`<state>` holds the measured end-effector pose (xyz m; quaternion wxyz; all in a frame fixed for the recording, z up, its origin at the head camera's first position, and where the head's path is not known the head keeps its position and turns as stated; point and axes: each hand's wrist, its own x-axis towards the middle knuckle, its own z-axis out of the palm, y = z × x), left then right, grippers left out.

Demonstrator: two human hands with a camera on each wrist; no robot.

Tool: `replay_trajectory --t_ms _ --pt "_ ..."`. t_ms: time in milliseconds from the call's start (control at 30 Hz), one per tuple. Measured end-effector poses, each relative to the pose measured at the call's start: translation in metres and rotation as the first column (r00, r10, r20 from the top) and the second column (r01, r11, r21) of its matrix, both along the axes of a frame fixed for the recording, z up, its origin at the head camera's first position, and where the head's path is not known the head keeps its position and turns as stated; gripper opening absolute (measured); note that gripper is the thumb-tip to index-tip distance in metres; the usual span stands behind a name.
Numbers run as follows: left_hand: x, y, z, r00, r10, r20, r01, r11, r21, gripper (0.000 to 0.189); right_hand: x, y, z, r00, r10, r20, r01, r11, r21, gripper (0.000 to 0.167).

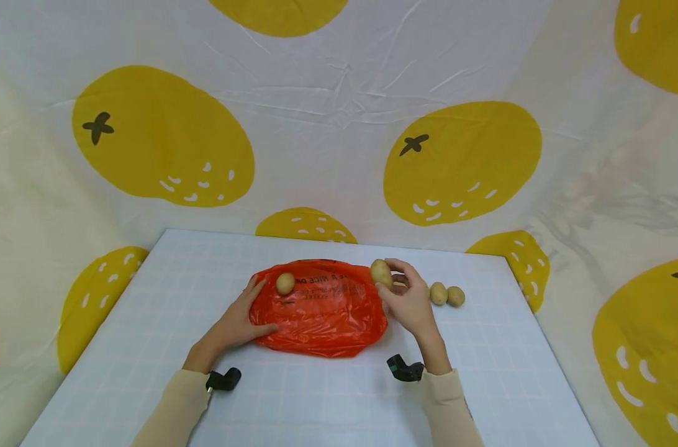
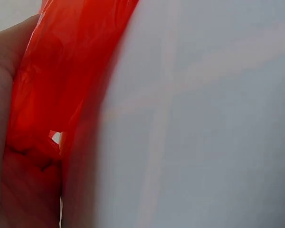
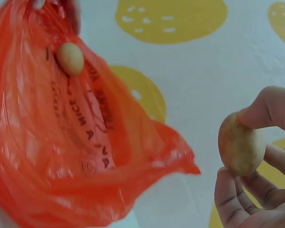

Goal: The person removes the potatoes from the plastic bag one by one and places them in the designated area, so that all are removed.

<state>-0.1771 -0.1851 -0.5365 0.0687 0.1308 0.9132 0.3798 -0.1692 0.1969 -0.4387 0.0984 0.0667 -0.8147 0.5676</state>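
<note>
A red plastic bag (image 1: 322, 323) with dark printing spreads on the table, its mouth held wide. My left hand (image 1: 239, 318) grips its left side; in the left wrist view red film (image 2: 61, 71) lies against the palm, and some fingers are hidden. One potato (image 1: 285, 284) rests inside the bag, near the left hand. Over by the bag's right edge, my right hand (image 1: 408, 298) pinches another potato (image 3: 241, 145) between thumb and fingertips, raised above the table. Two more potatoes, one left (image 1: 438, 293) and one right (image 1: 456, 297), sit side by side just beyond the right hand.
The table (image 1: 316, 403) wears a pale checked cover. Behind it and at both sides hangs a white cloth (image 1: 316, 155) printed with large yellow fruit. A black wrist camera (image 1: 225, 379) is strapped to the left wrist, another camera (image 1: 404, 369) to the right.
</note>
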Motion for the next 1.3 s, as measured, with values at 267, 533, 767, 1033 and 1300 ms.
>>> replay_trajectory --t_ms 267,533,767,1033,1300 --pt "-0.002 -0.002 -0.002 1.000 -0.004 -0.012 0.004 1.000 0.020 0.111 0.003 0.027 -0.009 0.996 -0.077 0.051 0.074 0.995 0.064 0.051" --pt "-0.002 0.000 -0.005 1.000 0.000 -0.004 0.001 1.000 0.017 0.111 0.010 0.057 -0.028 0.984 -0.160 0.078 0.149 0.981 0.126 0.050" --pt "-0.002 -0.001 -0.005 1.000 0.002 -0.008 -0.002 1.000 0.014 0.112 0.015 0.076 -0.044 0.974 -0.212 0.086 0.195 0.966 0.167 0.049" --pt "-0.001 0.000 -0.005 1.000 0.004 -0.009 -0.004 1.000 0.006 0.113 0.017 0.085 -0.054 0.970 -0.234 0.072 0.219 0.960 0.176 0.051" --pt "-0.001 0.000 -0.005 1.000 0.006 -0.005 -0.006 1.000 0.001 0.113 0.013 0.090 -0.071 0.965 -0.246 0.086 0.230 0.960 0.160 0.052"
